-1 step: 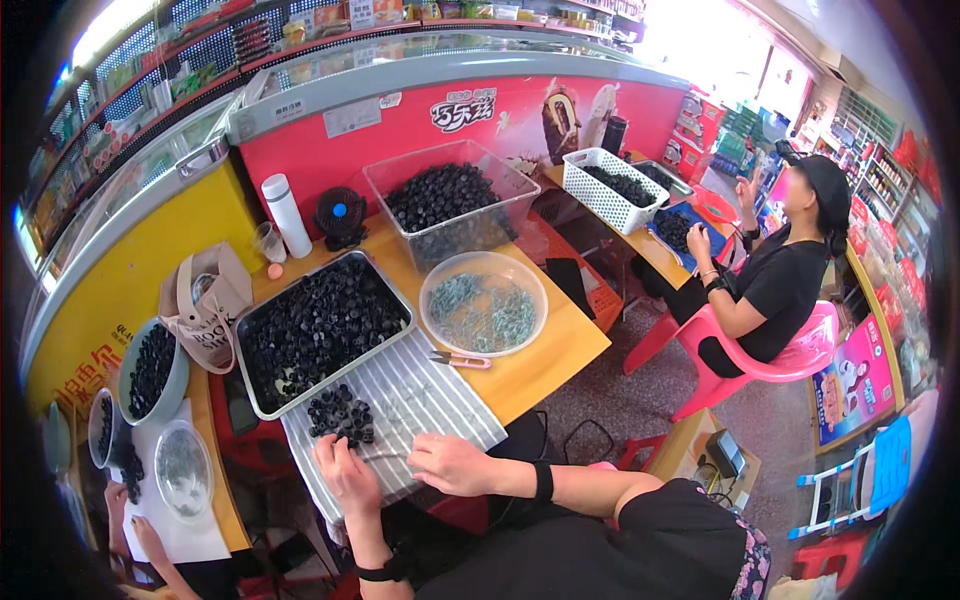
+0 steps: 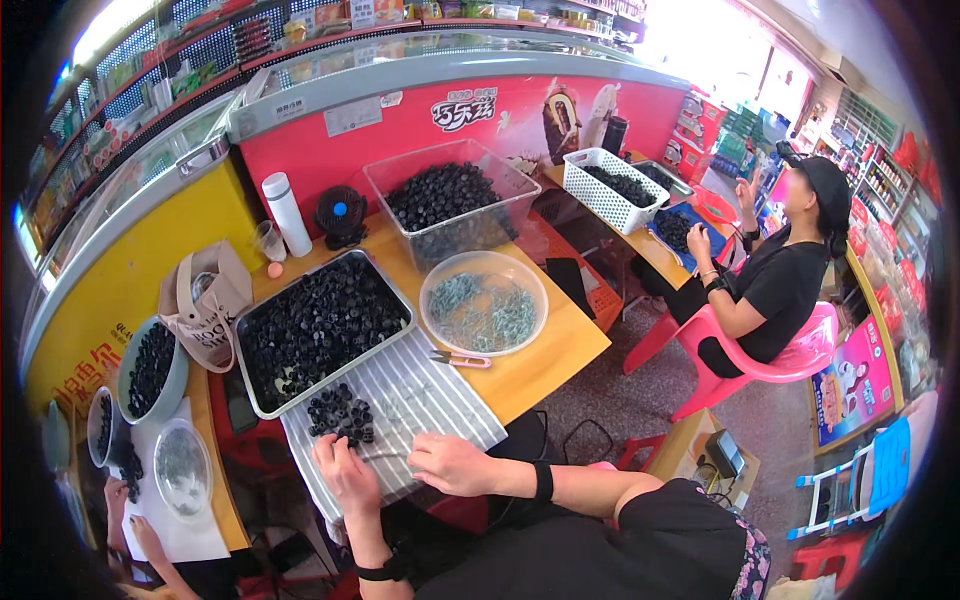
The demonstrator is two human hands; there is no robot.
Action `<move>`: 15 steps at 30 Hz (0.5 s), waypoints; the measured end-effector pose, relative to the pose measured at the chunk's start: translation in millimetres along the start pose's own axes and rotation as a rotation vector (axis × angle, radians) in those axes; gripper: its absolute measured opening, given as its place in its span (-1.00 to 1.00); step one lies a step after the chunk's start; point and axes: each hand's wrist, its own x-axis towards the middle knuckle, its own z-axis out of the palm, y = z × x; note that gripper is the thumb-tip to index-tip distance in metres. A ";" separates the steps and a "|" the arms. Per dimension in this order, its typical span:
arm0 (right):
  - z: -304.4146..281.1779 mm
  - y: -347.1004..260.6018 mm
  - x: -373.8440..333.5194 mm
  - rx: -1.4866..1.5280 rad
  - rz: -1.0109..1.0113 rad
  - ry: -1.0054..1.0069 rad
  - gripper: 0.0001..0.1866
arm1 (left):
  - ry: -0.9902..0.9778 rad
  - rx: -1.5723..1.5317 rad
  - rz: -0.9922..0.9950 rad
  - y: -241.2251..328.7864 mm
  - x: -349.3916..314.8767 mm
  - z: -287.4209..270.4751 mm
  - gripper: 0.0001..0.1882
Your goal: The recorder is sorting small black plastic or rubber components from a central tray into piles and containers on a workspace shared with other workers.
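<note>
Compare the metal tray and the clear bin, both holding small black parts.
The metal tray is shallow, opaque and lies near the hands; the clear bin is deep, see-through and stands farther back. The tray's parts form one low layer; the bin's are heaped. Both are rectangular and sit on the wooden table.

Shiny metal tray [image 2: 262,400], matt striped cloth [image 2: 430,400], smooth wood table [image 2: 545,355], clear plastic bin [image 2: 500,190].

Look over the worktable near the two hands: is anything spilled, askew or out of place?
Nothing stands out. The small black parts sit in a tidy cluster on the striped cloth by the left hand; the metal tray and round bowl sit flat, contents inside. The pink scissors lie loose beside the bowl.
</note>
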 end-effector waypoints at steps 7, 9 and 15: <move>-4.3 -1.1 0.0 0.015 0.013 0.017 -0.82 | 0.020 -0.064 -0.034 4.1 4.9 -6.8 -0.80; -4.8 -0.9 1.7 -0.010 0.015 0.029 -0.82 | 0.011 -0.046 -0.019 8.6 5.4 -9.2 -0.79; 8.1 -0.9 9.9 0.024 0.042 0.016 -0.82 | 0.011 0.023 -0.046 1.2 -0.5 -18.0 -0.80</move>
